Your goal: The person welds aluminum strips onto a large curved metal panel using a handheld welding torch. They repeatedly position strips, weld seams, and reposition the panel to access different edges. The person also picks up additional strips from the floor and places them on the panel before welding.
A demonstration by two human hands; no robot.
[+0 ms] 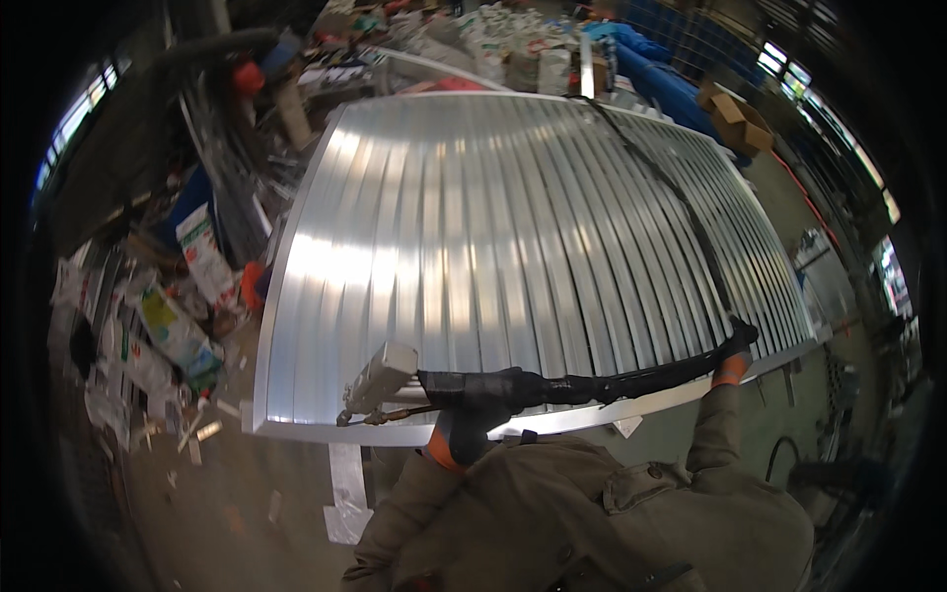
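A large panel of ribbed silvery metal slats (493,237) in a pale metal frame lies in front of me. Over its near edge, my left hand (478,409), in a black glove with an orange cuff, is closed round the black grip of what looks like a welding gun (387,375). The gun's boxy silver head and brass-coloured nozzle point left, just above the panel's near left part. Off to the right, my right hand (736,341), gloved alike, grips the thick black cable (681,192), which runs back from the gun and across the slats to the far edge.
Bags and scraps (173,335) litter the floor on the left. More clutter and long metal profiles (232,158) stand beyond the panel. A cardboard box (740,120) and blue sheeting (656,74) are at the far right. A silvery strip (347,493) hangs below the near edge.
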